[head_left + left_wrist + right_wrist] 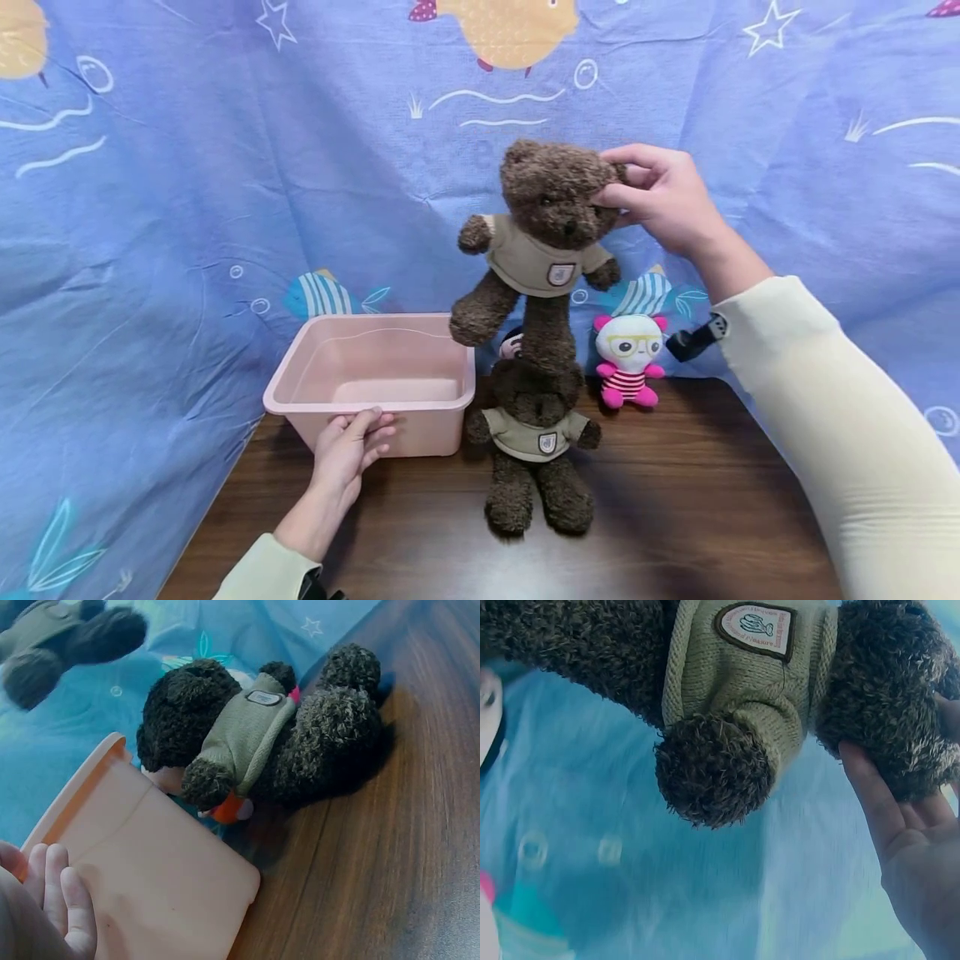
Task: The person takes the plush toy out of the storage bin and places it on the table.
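My right hand [663, 196] pinches the side of a brown teddy bear's head and holds that teddy bear [558, 200] in the air; it wears a khaki knit shirt with a badge. In the right wrist view, my fingers [874, 799] press into its fur. A second, matching teddy bear [536, 442] sits on the table below, its head partly behind the raised one's foot. My left hand [348, 450] touches the front rim of a pink plastic bin [431, 432], its fingers fairly straight along the outer wall in the left wrist view. The bin's visible inside holds nothing.
A panda plush [630, 358] with yellow glasses and a pink striped body sits at the back right. Behind the teddy bears, another doll [512, 343] is mostly hidden. A blue cloth [225, 208] hangs behind the dark wooden table [675, 500].
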`<action>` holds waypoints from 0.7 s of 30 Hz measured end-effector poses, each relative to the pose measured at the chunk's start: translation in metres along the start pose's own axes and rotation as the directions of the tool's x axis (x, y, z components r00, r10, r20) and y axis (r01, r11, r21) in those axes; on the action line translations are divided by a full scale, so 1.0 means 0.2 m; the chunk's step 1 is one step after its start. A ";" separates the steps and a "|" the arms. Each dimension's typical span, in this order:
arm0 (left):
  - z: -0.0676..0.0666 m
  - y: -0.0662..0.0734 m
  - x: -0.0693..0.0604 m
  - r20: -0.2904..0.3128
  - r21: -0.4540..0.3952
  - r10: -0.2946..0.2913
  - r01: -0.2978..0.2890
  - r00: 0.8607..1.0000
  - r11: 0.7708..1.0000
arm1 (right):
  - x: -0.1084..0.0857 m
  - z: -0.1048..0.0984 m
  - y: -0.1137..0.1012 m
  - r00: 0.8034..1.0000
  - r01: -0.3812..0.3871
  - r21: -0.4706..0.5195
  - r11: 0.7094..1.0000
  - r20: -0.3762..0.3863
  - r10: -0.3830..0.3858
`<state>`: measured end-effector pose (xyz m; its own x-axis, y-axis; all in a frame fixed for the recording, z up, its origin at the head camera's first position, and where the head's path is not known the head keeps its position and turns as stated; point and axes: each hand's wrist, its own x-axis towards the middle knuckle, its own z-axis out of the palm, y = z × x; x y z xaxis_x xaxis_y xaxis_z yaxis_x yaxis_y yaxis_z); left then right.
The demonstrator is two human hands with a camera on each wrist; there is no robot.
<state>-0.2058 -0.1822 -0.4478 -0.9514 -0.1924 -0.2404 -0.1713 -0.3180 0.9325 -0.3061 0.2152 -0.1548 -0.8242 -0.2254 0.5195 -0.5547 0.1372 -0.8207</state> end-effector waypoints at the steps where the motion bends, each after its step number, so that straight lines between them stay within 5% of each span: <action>1: 0.00 0.00 0.00 -0.001 0.002 -0.003 0.003 1.000 1.000 | -0.02 -0.04 0.00 1.000 -0.009 -0.014 1.000 -0.004 0.009; 7: 0.01 0.00 0.00 -0.001 0.011 -0.010 0.010 1.000 1.000 | -0.18 -0.27 0.02 0.998 -0.063 -0.190 0.980 -0.021 0.060; 21: 0.00 -0.01 0.00 0.004 -0.001 -0.007 0.007 1.000 1.000 | -0.53 -0.66 0.20 0.979 -0.177 -0.467 0.866 0.009 0.205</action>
<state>-0.2061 -0.1811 -0.4492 -0.9511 -0.1865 -0.2463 -0.1782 -0.3201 0.9305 -0.2566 0.3726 -0.2107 -0.9193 -0.2012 0.3382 -0.3878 0.6096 -0.6914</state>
